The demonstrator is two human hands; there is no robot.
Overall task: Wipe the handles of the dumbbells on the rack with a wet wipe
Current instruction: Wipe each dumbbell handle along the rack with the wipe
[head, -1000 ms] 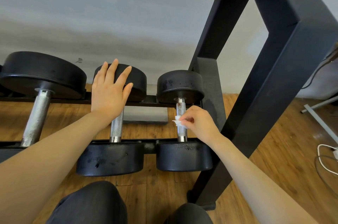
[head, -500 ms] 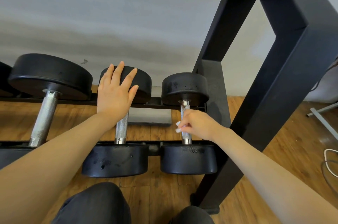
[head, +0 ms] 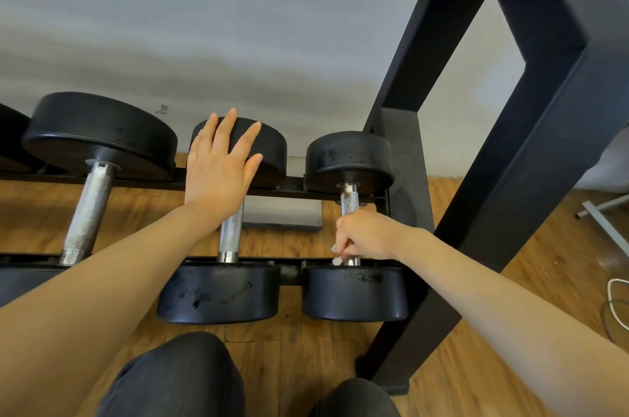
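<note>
The right hand [head: 366, 235] is curled round the smallest dumbbell's handle [head: 349, 200], the wet wipe [head: 337, 260] pinched beneath it — soft, limp, easily bunched. The left hand [head: 219, 166] is laid flat, fingers spread, on the neighbouring dumbbell's far head [head: 269, 147] — heavy, unlikely to roll.

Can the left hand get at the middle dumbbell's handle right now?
Probably yes. The left hand rests open on that dumbbell's far head, right above the handle, whose lower part is bare with nothing across it.
</note>
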